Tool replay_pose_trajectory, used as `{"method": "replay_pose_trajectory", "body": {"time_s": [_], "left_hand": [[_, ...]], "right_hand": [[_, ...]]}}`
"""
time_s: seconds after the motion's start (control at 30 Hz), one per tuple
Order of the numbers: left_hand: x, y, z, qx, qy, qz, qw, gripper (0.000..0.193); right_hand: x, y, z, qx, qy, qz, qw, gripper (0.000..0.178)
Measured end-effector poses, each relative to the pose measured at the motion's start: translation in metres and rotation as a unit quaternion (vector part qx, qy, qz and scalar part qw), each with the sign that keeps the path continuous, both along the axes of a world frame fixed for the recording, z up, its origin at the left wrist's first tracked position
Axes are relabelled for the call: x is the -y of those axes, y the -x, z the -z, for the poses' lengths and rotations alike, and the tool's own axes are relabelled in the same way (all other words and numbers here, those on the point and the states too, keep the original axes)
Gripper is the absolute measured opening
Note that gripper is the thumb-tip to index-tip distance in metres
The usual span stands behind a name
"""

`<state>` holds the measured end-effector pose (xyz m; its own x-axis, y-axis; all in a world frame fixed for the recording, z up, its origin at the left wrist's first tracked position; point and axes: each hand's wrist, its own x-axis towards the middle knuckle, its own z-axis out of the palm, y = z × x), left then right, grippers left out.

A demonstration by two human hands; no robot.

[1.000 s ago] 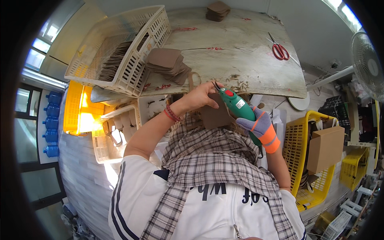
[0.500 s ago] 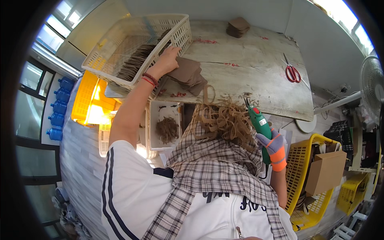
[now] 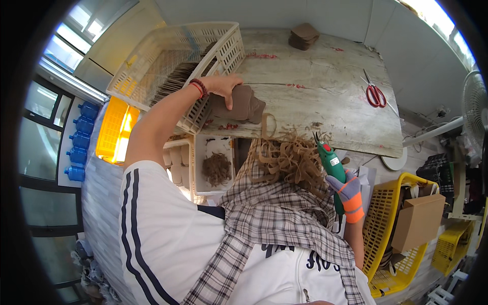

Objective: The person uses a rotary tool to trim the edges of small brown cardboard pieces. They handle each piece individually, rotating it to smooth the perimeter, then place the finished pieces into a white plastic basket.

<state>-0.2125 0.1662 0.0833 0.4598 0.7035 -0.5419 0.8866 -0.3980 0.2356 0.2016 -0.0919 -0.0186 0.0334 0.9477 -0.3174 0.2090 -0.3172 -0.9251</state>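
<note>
My bare left hand (image 3: pixel 225 87), with red beaded bracelets on the wrist, rests over the left part of a stack of flat brown pieces (image 3: pixel 246 104) with rounded corners. Its thumb and fingers are spread apart over them, and it does not visibly hold any piece. My right hand (image 3: pixel 348 191), in a grey and orange glove, is wrapped round green electric scissors (image 3: pixel 331 161). Their dark blades point away from me, toward the table edge. Beside the blades, curly brown offcut strips (image 3: pixel 292 160) lie heaped on my plaid apron (image 3: pixel 274 213).
A white plastic crate (image 3: pixel 229 48) with rows of upright brown pieces stands left on the worn table (image 3: pixel 315 86). Another brown stack (image 3: pixel 304 35) and red-handled scissors (image 3: pixel 375 95) lie farther off. A white bin (image 3: pixel 201 175) holds offcuts below. To the right stands a yellow basket (image 3: pixel 381 223).
My left hand has moved from the crate's side to the right and nearer, over the brown stack. The right hand keeps its hold on the electric scissors.
</note>
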Motion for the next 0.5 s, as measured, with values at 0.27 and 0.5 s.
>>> {"method": "replay_pose_trajectory", "body": {"time_s": [0.27, 0.5], "left_hand": [[0.049, -0.022, 0.019, 0.149, -0.127, -0.101, 0.975, 0.084], [0.083, -0.062, 0.063, 0.139, -0.388, -0.057, 0.910, 0.082]], "right_hand": [[-0.015, 0.008, -0.004, -0.027, -0.004, -0.026, 0.999, 0.040], [-0.024, 0.011, 0.003, -0.022, -0.016, -0.023, 0.999, 0.041]]}}
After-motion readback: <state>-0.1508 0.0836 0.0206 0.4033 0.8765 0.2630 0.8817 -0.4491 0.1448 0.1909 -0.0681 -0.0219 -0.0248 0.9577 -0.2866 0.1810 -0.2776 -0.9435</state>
